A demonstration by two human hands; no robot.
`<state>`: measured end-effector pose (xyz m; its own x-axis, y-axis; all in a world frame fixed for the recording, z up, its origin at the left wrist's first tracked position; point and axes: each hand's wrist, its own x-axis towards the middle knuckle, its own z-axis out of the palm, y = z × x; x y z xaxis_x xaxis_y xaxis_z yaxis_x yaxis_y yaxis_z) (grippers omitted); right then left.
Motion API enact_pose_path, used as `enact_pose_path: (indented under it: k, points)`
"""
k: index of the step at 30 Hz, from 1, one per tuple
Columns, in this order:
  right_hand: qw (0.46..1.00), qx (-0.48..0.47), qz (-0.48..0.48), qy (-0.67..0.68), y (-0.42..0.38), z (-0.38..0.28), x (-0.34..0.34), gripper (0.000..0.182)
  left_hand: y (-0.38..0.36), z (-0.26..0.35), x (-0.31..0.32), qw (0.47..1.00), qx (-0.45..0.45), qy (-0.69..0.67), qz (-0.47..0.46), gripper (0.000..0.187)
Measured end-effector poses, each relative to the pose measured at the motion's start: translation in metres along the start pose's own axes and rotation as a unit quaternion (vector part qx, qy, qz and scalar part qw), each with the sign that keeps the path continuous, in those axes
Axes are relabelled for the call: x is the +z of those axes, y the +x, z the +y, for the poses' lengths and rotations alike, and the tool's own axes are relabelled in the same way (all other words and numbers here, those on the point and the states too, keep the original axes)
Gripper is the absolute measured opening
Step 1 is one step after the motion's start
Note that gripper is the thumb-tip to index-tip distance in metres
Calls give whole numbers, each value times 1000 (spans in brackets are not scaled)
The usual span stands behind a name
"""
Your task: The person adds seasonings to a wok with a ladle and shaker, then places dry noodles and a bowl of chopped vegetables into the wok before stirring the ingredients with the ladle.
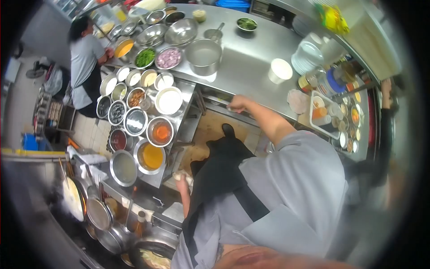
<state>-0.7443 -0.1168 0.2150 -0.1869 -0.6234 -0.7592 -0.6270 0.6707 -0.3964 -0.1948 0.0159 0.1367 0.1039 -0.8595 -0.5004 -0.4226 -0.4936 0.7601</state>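
Note:
A crumpled pale cloth [187, 177] is bunched in my left hand [182, 183], low beside my dark apron [224, 163]. My right hand [238, 103] reaches forward to the front edge of the steel counter [251, 58], beside a narrow open gap [215, 102] under the countertop. Its fingers are closed round something small and pale that I cannot make out. Above and left of it on the counter stands a large steel pot [203, 57]. A tall white container [280, 71] is to its upper right.
Many bowls and tubs of ingredients, one with orange liquid [151, 156], crowd the left side counter. Pans [99, 214] and a flame are at lower left. A co-worker [86, 58] stands at upper left. Stacked plates [307, 58] and a white tray [323, 114] are right.

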Motion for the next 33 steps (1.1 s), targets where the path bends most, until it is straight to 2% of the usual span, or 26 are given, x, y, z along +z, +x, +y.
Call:
enact_pose_path:
  k: [1, 2, 4, 5, 6, 7, 8, 9, 10, 12, 13, 14, 15, 16, 17, 19, 20, 22, 24, 26, 28, 29, 31, 32, 33]
  points:
    - [996, -73, -19, -41, 2, -6, 22, 47, 2, 33, 3, 991, -9, -137, 6, 44]
    - [990, -131, -36, -46, -38, -33, 37, 47, 7, 57, 9, 991, -7, -131, -3, 44]
    - [965, -235, -109, 47, -75, -68, 82, 49, 13, 99, 21, 979, 45, -182, -77, 48]
    - [935, -315, -98, 127, -88, -81, 110, 44, 8, 130, 29, 973, 28, -202, -107, 51]
    - [891, -430, -36, 143, -93, -92, 138, 49, 4, 156, 40, 966, 10, -221, -137, 54]
    - [884, -420, -51, 200, -107, -104, 154, 55, 8, 164, 52, 957, 29, -245, -152, 60]
    - [892, -401, -6, 208, -126, -115, 160, 65, 12, 172, 65, 947, 47, -270, -166, 65]
    - [894, -409, 58, 174, -127, -118, 164, 68, -5, 206, 74, 945, 51, -278, -162, 79]
    - [891, -416, 121, 138, -130, -122, 163, 71, 0, 210, 80, 943, 5, -290, -163, 83]
    - [910, -370, 68, 175, -137, -116, 141, 67, 7, 217, 92, 944, 11, -289, -155, 81]
    - [915, -353, 21, 192, -130, -111, 136, 60, 7, 224, 95, 945, 14, -286, -158, 81]
    - [915, -353, 23, 194, -123, -106, 133, 60, 6, 231, 97, 957, 25, -241, -159, 71]
    - [893, -349, -31, 284, -121, -103, 130, 54, 3, 236, 98, 967, 34, -196, -159, 62]
    - [860, -339, -87, 371, -118, -98, 128, 49, 1, 240, 98, 967, 34, -195, -160, 62]
    - [840, -297, -112, 441, -117, -92, 126, 44, -2, 243, 97, 962, 59, -205, -170, 52]
    - [766, -248, -171, 568, -127, -86, 109, 43, 0, 242, 92, 944, 78, -253, -194, 36]
    - [720, -223, -196, 627, -129, -82, 105, 43, 14, 229, 91, 956, 100, -221, -165, 41]
    - [684, -182, -260, 657, -124, -76, 101, 46, 3, 244, 76, 966, 126, -145, -171, 47]
    - [656, -210, -316, 653, -126, -82, 100, 45, -1, 241, 77, 975, 126, -165, -80, 46]
    - [652, -230, -315, 651, -139, -98, 95, 48, -15, 258, 59, 952, 161, -230, -124, 43]
    - [654, -257, -329, 631, -155, -119, 89, 50, -7, 247, 49, 937, 173, -269, -141, 39]
    - [651, -278, -348, 614, -162, -131, 85, 52, -11, 246, 43, 939, 166, -280, -113, 39]
    - [652, -287, -371, 596, -159, -150, 91, 54, -24, 255, 24, 900, 171, -370, -153, 33]
    - [658, -285, -374, 587, -163, -161, 94, 54, -26, 254, 12, 900, 171, -380, -130, 33]
    - [663, -281, -394, 571, -165, -172, 97, 54, -29, 252, -1, 893, 152, -396, -150, 31]
